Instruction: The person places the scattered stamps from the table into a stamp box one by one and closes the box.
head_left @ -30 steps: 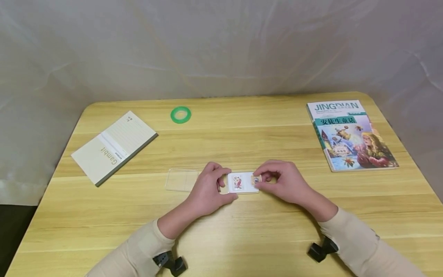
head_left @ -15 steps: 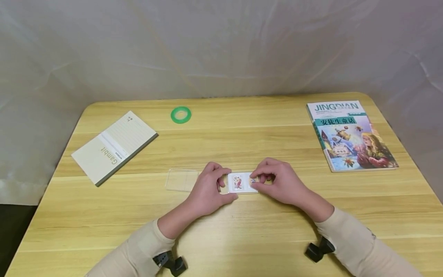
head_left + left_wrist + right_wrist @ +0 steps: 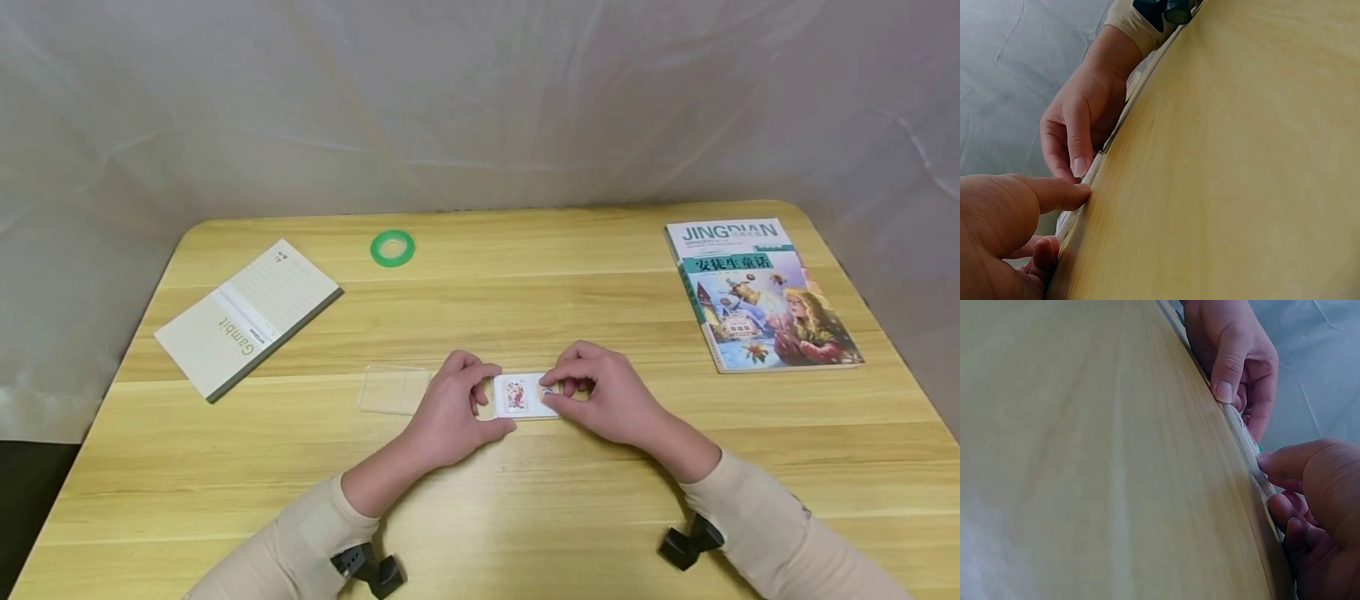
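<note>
A white rectangular card-like piece [image 3: 528, 407] lies flat on the table, with a clear rim at its edges. Toward its left sits a small stamp-like picture [image 3: 515, 395]. My left hand [image 3: 447, 410] grips the piece by its left end, thumb on the near edge and index finger on the far edge. Over the right end, my right hand [image 3: 611, 396] pinches a second small stamp-like picture [image 3: 548, 390] between thumb and index finger, and the fingertips cover much of it. In both wrist views the piece appears nearly edge-on, so its top is hard to see.
Left of the left hand lies a clear plastic cover [image 3: 392, 390], partly hidden by that hand. A notebook [image 3: 247, 321] lies at the left, a green tape roll [image 3: 392, 248] at the back, and an illustrated book [image 3: 761, 293] at the right of the wooden table [image 3: 517, 517].
My right hand has shifted slightly left with the small picture, bringing it further over the white piece's right end. Over the last half second it barely moves. My left hand stays put.
</note>
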Action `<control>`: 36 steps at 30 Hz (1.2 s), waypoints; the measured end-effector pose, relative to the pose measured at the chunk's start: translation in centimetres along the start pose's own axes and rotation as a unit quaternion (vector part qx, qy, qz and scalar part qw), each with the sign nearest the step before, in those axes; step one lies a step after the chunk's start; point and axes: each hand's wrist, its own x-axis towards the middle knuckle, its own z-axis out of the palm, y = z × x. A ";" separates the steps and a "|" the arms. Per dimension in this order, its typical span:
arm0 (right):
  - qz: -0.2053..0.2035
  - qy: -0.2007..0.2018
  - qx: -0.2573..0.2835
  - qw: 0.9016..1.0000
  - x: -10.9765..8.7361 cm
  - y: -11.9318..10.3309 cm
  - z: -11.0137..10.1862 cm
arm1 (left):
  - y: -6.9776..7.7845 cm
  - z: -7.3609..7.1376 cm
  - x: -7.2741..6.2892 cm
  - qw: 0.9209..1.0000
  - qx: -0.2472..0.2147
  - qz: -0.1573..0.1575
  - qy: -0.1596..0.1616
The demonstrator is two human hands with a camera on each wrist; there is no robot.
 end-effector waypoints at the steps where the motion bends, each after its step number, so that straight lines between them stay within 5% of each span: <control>1: -0.001 0.001 0.000 1.000 0.0 0.0 0.0 | 0.0 0.0 0.0 1.000 0.001 0.000 0.000; 15: -0.006 0.029 0.036 0.999 -1.2 0.5 -1.1 | 0.0 0.1 0.0 1.000 0.001 -0.005 0.001; 36: -0.025 0.005 -0.095 0.995 -1.7 1.6 -0.6 | 0.0 0.0 0.1 1.000 0.003 -0.004 -0.002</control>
